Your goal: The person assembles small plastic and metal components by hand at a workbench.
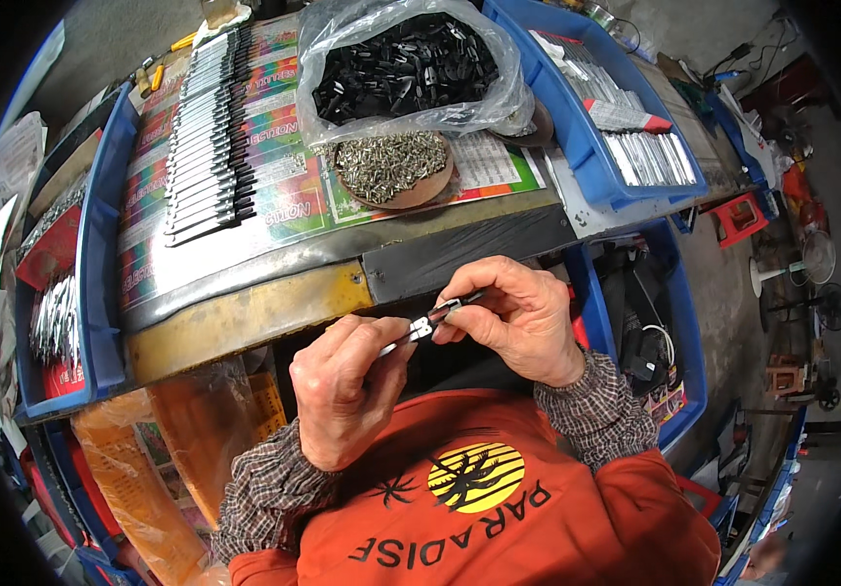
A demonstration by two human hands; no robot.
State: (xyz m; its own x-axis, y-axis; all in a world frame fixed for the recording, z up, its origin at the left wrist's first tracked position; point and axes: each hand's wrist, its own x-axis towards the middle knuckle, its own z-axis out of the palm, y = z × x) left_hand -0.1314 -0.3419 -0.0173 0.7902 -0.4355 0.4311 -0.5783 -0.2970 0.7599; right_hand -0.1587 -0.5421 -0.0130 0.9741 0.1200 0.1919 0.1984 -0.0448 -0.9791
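Above my lap, just off the table's front edge, both hands meet at a slim silver metal strip (420,328) with a small black piece (447,309) at its right end. My left hand (342,389) pinches the strip's left part between thumb and fingers. My right hand (520,314) is closed on the black piece, thumb and fingertips pressed together around it. Fingers partly hide how the two parts join. On the table, a long row of similar silver strips with black ends (204,146) lies side by side.
A clear plastic bag (489,119) holds loose black pieces (401,73). Before it, small metal pins (389,164) are heaped on a round brown plate (440,188). Blue bins with silver strips stand left (100,283) and right (547,117). A lower blue bin (691,376) sits beside my right arm.
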